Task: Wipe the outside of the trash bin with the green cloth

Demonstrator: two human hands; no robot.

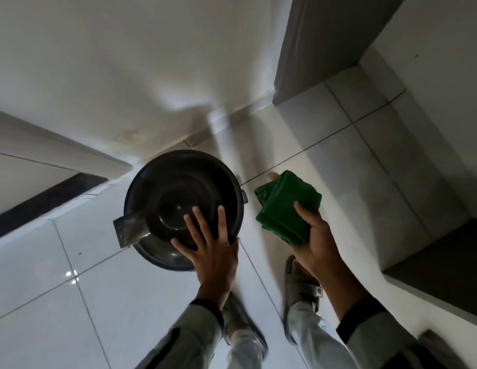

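Observation:
A round black trash bin with a domed lid stands on the tiled floor against the white wall, seen from straight above. A grey metal tab sticks out at its left side. My left hand lies flat on the near right part of the lid, fingers spread. My right hand is to the right of the bin, at about lid height, and grips a folded green cloth. The cloth does not touch the bin.
White floor tiles surround the bin. A white wall rises behind it, a grey door frame at upper right. A dark step or ledge lies at right. My feet in grey slippers stand just below the bin.

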